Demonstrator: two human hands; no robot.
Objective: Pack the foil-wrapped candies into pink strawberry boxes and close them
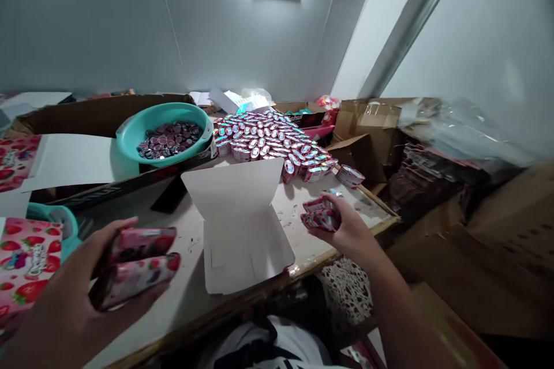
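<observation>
My left hand, at the lower left, is closed round two pink strawberry-printed packs lying side by side. In my right hand, right of the middle, are a couple of small packs of similar red and pink print. Between the hands stands an open white carton, its lid raised and its bare inside showing. Behind the carton spreads a large heap of like packs with shiny ends. Neither hand touches the carton.
A teal basin of small dark round pieces stands at the back left. Strawberry-printed cartons line the left side. A dark flat object lies on the table. Cardboard boxes and plastic wrap crowd the right.
</observation>
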